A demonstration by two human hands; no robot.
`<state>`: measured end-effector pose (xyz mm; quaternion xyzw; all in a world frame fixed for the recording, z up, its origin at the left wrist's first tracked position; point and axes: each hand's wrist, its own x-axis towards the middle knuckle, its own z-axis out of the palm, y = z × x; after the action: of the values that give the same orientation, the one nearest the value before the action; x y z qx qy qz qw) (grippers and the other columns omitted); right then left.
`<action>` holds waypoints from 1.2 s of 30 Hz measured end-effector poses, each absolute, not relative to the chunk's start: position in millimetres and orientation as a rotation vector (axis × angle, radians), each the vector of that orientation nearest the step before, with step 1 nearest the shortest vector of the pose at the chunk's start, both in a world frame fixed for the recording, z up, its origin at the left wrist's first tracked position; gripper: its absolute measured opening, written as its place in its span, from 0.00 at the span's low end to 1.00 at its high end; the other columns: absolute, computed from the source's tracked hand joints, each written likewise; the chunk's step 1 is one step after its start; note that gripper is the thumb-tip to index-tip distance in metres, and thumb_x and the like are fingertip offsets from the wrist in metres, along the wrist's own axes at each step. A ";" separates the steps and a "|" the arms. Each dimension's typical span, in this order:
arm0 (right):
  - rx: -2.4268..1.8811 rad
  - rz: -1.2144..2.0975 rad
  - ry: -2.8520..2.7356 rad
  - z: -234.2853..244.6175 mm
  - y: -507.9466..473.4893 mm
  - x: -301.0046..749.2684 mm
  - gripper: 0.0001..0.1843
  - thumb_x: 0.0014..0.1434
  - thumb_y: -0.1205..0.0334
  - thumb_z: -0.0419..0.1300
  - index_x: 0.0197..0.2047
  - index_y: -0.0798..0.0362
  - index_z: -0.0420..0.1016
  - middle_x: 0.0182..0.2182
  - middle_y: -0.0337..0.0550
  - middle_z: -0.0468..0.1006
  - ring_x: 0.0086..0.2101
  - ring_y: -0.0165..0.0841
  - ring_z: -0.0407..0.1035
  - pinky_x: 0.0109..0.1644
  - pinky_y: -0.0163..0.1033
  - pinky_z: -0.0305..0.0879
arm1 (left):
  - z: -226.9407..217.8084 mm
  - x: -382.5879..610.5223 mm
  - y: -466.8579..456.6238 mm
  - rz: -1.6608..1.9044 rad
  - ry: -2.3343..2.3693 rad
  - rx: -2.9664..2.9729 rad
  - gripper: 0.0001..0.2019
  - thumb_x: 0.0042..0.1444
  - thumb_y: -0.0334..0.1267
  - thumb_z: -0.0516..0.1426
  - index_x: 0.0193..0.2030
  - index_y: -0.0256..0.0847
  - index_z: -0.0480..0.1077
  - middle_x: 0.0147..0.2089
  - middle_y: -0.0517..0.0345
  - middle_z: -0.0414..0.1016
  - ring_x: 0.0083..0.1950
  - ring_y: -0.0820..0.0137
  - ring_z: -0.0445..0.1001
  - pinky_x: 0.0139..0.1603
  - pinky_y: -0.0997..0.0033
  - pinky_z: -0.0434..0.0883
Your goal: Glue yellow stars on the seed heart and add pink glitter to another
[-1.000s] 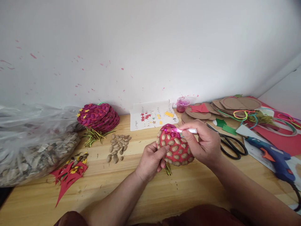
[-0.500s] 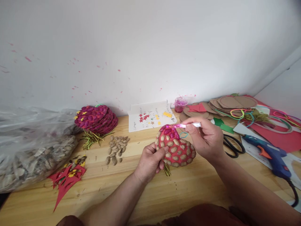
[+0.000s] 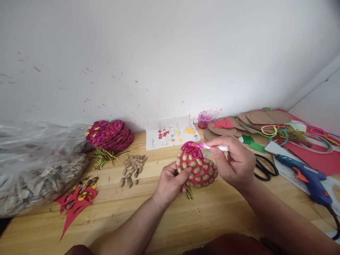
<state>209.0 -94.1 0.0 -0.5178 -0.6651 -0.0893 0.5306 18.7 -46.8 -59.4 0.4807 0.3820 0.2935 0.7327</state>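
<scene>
My left hand point(image 3: 170, 184) grips the lower left edge of a red round craft piece point(image 3: 197, 165) covered with tan nut shells, held just above the wooden table point(image 3: 164, 219). Several shells at its top are coated in pink glitter. My right hand point(image 3: 235, 163) pinches a thin white brush point(image 3: 212, 146), whose pink tip touches the top of the piece. A green loop shows behind the piece, and green strands hang below it.
A pile of loose shells point(image 3: 132, 168) and a stack of finished purple pieces point(image 3: 110, 131) lie to the left, beside a plastic bag of shells point(image 3: 39, 173) and red paper cutouts point(image 3: 75, 202). A pink glitter pot point(image 3: 205, 119), cardboard discs point(image 3: 255, 120), scissors point(image 3: 265, 169) and a blue glue gun point(image 3: 308, 177) lie to the right.
The craft piece has tilted slightly in my left hand, and the brush tip has shifted a little across its glittered top. Both hands stay in much the same place.
</scene>
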 end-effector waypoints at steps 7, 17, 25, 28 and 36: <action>-1.177 -0.249 -1.595 2.3 -96.7 212.0 0.12 0.62 0.73 0.61 0.47 0.50 0.76 0.37 0.40 0.81 0.37 0.33 0.74 0.43 0.40 0.69 | -59.2 20.0 -48.7 0.695 0.793 1.156 0.27 0.49 0.62 0.68 0.26 0.41 0.65 0.13 0.68 0.63 0.12 0.81 0.54 0.13 0.81 0.53; -1.159 -0.292 -1.661 2.4 -97.3 210.8 0.10 0.61 0.73 0.62 0.45 0.52 0.76 0.35 0.41 0.81 0.36 0.34 0.73 0.43 0.41 0.69 | -53.8 20.9 -49.0 0.729 0.782 1.191 0.26 0.49 0.62 0.67 0.26 0.41 0.66 0.13 0.69 0.63 0.13 0.81 0.54 0.15 0.79 0.55; -1.160 -0.169 -1.565 3.0 -100.1 206.2 0.10 0.64 0.73 0.60 0.46 0.52 0.77 0.36 0.41 0.79 0.36 0.32 0.73 0.42 0.40 0.68 | -58.4 20.6 -47.5 0.701 0.817 1.160 0.28 0.47 0.64 0.68 0.27 0.41 0.65 0.12 0.68 0.63 0.12 0.81 0.53 0.13 0.80 0.53; -1.144 -0.146 -1.606 2.3 -100.1 203.5 0.10 0.63 0.73 0.61 0.45 0.52 0.77 0.35 0.40 0.79 0.36 0.31 0.72 0.41 0.39 0.68 | -58.7 19.9 -47.8 0.674 0.839 1.131 0.28 0.46 0.65 0.68 0.27 0.42 0.65 0.12 0.68 0.63 0.11 0.81 0.53 0.11 0.80 0.51; -1.178 -0.180 -1.673 -1.3 -93.6 201.7 0.09 0.63 0.72 0.61 0.46 0.51 0.76 0.36 0.39 0.80 0.36 0.31 0.72 0.41 0.37 0.69 | -56.3 17.7 -47.9 0.628 0.852 1.077 0.27 0.47 0.64 0.68 0.30 0.41 0.66 0.12 0.69 0.64 0.10 0.82 0.52 0.10 0.82 0.51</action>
<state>201.7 -93.6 -1.3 -0.4907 -0.6971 -0.0751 0.5173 17.7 -47.9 -56.3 0.4888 0.3865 0.2849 0.7284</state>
